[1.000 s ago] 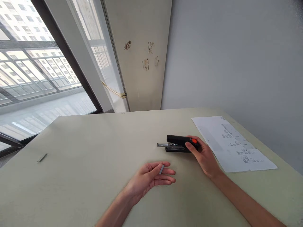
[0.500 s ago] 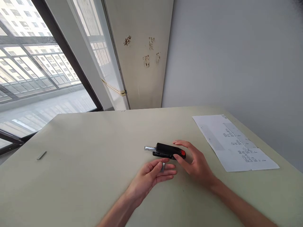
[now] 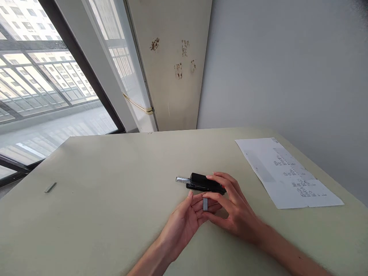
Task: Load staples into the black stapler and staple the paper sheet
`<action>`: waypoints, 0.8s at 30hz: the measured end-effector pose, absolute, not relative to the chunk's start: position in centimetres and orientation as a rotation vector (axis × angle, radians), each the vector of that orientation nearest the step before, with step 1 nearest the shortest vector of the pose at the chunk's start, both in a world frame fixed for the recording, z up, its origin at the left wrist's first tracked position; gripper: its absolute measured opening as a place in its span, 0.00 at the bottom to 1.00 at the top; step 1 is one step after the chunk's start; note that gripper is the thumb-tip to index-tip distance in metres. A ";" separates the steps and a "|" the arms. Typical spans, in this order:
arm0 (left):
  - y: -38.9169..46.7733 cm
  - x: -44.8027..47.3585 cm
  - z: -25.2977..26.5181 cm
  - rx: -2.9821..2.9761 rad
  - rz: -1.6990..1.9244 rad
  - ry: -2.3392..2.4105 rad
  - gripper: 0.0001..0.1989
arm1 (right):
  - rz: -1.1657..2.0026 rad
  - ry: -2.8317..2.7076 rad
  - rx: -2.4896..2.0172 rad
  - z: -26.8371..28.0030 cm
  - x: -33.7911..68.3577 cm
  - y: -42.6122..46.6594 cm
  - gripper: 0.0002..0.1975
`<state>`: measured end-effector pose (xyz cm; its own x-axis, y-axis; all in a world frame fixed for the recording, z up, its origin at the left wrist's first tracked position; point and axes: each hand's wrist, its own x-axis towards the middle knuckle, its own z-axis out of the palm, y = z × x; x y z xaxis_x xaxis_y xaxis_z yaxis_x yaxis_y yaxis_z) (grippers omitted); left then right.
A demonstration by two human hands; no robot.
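A short grey strip of staples (image 3: 205, 204) lies across the fingers of my left hand (image 3: 185, 226), which is palm up and open. My right hand (image 3: 237, 211) has its thumb and index finger at the two ends of the strip, pinching it. Just beyond both hands, a black stapler (image 3: 202, 180) rests on the table. Its shiny metal staple tray (image 3: 183, 179) sticks out to the left. My right fingers partly cover the stapler's right end, where a bit of red shows.
On the pale table (image 3: 120, 199), a second grey strip (image 3: 50, 187) lies far left. A printed sheet of paper (image 3: 283, 174) is at the right, near the grey wall (image 3: 281, 69). Windows (image 3: 43, 84) stand beyond the left edge.
My right hand has moved from the stapler's right end to the staple strip. My left thumb has lifted off the strip, and the left hand has opened palm up.
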<state>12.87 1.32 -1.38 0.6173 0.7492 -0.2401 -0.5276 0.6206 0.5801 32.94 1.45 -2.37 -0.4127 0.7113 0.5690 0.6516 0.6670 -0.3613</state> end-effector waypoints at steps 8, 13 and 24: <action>1.6 13.1 -2.6 0.406 0.751 0.540 0.28 | 0.054 -1.889 -1.299 -1.9 37.3 4.1 0.10; 1.8 12.9 -2.5 0.432 0.748 0.571 0.22 | -0.093 -1.709 -1.638 -4.5 42.3 6.8 0.16; 2.1 12.7 -2.3 0.409 0.757 0.576 0.17 | -0.077 -1.673 -1.770 -6.7 43.9 7.7 0.22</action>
<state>12.73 2.15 -2.34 0.5868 0.7362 -0.3372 -0.5207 0.6620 0.5392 43.95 7.66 -6.71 0.1680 0.8580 0.4854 0.8990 0.0687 -0.4326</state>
